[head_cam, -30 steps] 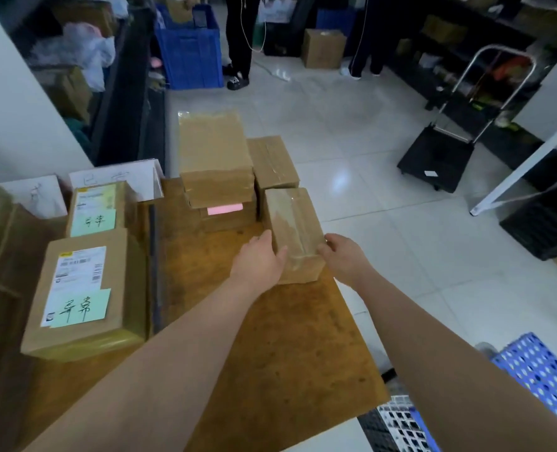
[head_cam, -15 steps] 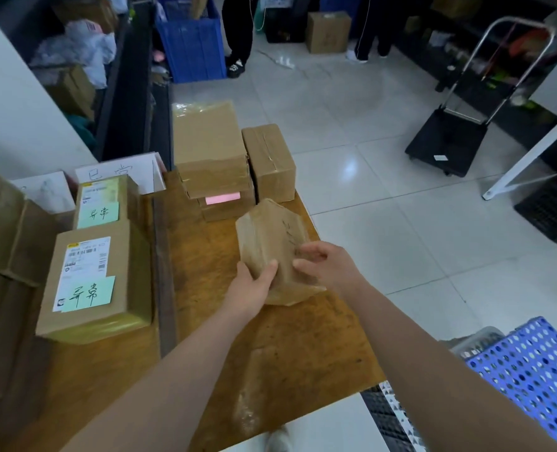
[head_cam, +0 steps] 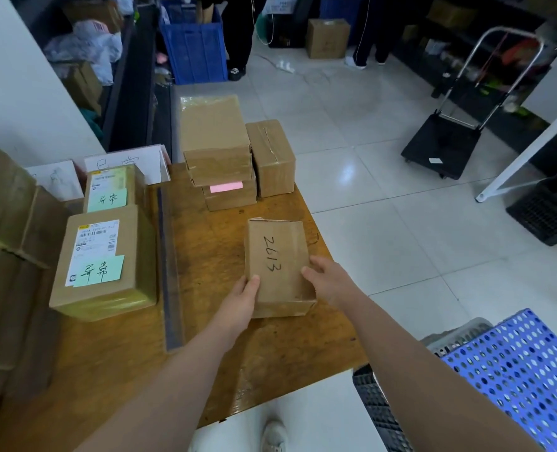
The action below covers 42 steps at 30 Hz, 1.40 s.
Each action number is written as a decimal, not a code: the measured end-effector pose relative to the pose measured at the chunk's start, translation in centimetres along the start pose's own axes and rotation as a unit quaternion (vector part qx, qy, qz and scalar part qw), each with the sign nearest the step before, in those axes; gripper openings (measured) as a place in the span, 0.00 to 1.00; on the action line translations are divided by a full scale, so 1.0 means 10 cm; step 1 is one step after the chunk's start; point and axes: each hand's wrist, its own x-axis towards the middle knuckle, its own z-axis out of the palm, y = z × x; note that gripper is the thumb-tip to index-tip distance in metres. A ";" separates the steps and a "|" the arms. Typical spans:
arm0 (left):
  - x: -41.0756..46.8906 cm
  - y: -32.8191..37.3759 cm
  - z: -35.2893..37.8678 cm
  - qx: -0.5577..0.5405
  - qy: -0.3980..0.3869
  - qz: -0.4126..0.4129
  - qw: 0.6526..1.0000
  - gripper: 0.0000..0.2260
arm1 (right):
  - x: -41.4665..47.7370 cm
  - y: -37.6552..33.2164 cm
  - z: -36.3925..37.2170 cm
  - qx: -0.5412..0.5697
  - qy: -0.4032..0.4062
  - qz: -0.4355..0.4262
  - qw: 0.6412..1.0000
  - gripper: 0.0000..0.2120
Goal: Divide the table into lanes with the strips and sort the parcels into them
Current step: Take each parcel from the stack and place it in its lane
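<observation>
Head view has the table (head_cam: 205, 370) split by one dark strip (head_cam: 169, 272). Two green-noted parcels (head_cam: 104, 265) lie left of the strip and a stack (head_cam: 218, 151) sits right of it at the far end, so sorting looks partway done. Right of the strip, nearer us, the parcel marked 2613 (head_cam: 277, 265) looks set down, with the left hand (head_cam: 238, 308) and right hand (head_cam: 332, 282) clasping its sides, fingers (head_cam: 316, 267) curled onto the cardboard.
</observation>
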 end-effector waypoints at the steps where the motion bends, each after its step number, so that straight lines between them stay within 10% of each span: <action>1: -0.01 -0.02 -0.01 -0.007 0.003 -0.001 1.000 0.27 | -0.03 -0.01 0.00 0.011 0.003 -0.006 1.000 0.20; 13: -0.26 0.05 0.04 -0.141 -0.005 0.034 0.989 0.20 | -0.21 -0.06 -0.17 0.163 -0.019 -0.014 0.986 0.17; 18: -0.37 0.11 0.07 -0.154 -0.029 0.047 0.986 0.27 | -0.25 -0.03 -0.16 0.196 -0.060 0.050 0.978 0.48; 25: -0.44 0.18 0.10 -0.097 -0.036 0.047 0.994 0.32 | -0.28 0.01 -0.11 0.167 -0.012 0.011 0.986 0.23; 42: -0.66 0.29 -0.43 -0.131 0.042 0.150 0.979 0.18 | -0.55 -0.69 0.15 0.178 0.052 -0.126 0.975 0.19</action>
